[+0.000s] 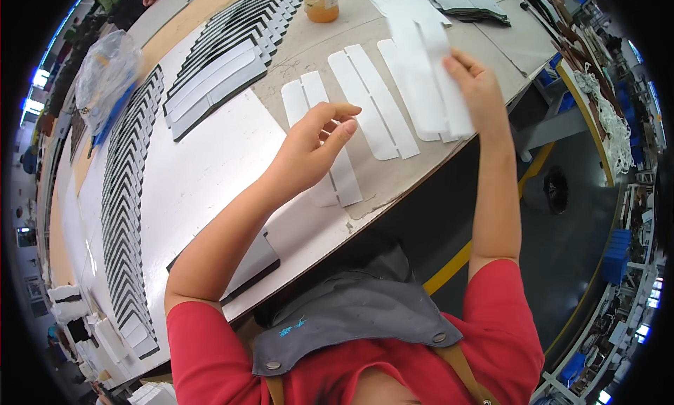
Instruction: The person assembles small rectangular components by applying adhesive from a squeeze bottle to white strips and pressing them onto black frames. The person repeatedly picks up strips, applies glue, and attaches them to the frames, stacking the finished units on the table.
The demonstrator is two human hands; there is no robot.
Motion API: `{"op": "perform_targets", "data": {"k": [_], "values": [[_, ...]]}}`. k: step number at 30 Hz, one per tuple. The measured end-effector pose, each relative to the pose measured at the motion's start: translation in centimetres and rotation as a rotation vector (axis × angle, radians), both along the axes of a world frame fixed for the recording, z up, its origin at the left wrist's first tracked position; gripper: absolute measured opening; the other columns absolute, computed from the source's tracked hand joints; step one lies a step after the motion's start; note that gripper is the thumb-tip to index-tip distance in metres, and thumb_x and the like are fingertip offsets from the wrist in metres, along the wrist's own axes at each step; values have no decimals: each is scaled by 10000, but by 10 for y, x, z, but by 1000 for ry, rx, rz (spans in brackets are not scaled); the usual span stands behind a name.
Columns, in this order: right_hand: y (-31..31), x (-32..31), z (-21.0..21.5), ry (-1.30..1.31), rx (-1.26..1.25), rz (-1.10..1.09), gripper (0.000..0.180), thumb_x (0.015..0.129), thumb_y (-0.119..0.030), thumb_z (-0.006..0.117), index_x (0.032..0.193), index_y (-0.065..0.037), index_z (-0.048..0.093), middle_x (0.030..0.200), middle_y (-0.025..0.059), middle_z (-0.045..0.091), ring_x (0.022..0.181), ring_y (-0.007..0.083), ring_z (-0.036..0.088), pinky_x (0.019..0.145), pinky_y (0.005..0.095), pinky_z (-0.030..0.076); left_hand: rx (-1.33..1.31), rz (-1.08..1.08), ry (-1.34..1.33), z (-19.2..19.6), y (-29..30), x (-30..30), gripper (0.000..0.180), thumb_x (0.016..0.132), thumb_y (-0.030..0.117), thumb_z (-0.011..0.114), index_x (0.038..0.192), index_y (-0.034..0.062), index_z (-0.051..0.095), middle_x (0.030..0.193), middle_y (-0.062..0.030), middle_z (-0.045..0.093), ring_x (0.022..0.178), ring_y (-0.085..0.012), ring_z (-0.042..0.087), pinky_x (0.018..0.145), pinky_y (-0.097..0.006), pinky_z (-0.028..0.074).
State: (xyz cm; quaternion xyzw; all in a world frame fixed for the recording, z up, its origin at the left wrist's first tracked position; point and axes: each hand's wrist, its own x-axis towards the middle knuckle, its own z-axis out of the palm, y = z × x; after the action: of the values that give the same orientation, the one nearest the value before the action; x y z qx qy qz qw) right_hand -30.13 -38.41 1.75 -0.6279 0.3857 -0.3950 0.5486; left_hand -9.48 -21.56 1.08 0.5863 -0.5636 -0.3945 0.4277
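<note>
My right hand point(481, 89) grips the edge of a white rounded-end panel point(453, 89), somewhat blurred, at the table's right side. It hangs over another white panel point(414, 96) lying there. To the left, my left hand point(319, 138) is loosely curled, thumb and forefinger apart, with nothing seen between them. That hand is above a white slotted panel point(344, 180) and hides part of it. Between my hands a similar white panel point(372, 103) lies flat, a slit running down its length.
Overlapping rows of black-edged grey pieces point(126, 215) cover the table's left, with a second row point(217, 54) farther back. A jar of amber contents point(321, 3) stands at the far side. Dark-edged pieces point(467, 1) lie far right. A dark bin point(547, 191) stands on the floor.
</note>
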Motion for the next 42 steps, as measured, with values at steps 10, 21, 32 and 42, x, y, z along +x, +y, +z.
{"op": "perform_targets", "data": {"k": [10,21,32,42], "values": [[-76,-59,-61,625,-280,-75,244,801,-110,611,1033,-39,606,580,-6,422,540,91,388,534,265,349,-356,-300,-689,-42,-55,-13,211,874,199,553,1061,100,561,1194,-68,517,1176,-280,420,983,-426,300],[-71,-60,-76,700,-825,-224,210,895,-184,498,967,-11,592,1028,120,558,923,281,533,794,386,422,-302,-321,-531,-50,-62,-9,198,845,188,580,1027,122,538,1204,-98,468,1142,-319,411,953,-414,331],[30,27,11,36,-464,-2,259,939,-45,403,1099,-38,607,673,-8,476,562,54,381,535,188,347,-293,10,-197,-2,-13,9,251,877,135,539,1123,85,534,1163,-134,483,1104,-275,463,944,-366,375],[168,139,13,-521,304,886,544,991,-328,201,1440,-53,64,1361,207,393,619,182,579,626,257,481,-171,417,535,34,91,26,271,969,210,403,1140,0,404,1025,-120,560,854,-144,547,654,-239,448]]}}
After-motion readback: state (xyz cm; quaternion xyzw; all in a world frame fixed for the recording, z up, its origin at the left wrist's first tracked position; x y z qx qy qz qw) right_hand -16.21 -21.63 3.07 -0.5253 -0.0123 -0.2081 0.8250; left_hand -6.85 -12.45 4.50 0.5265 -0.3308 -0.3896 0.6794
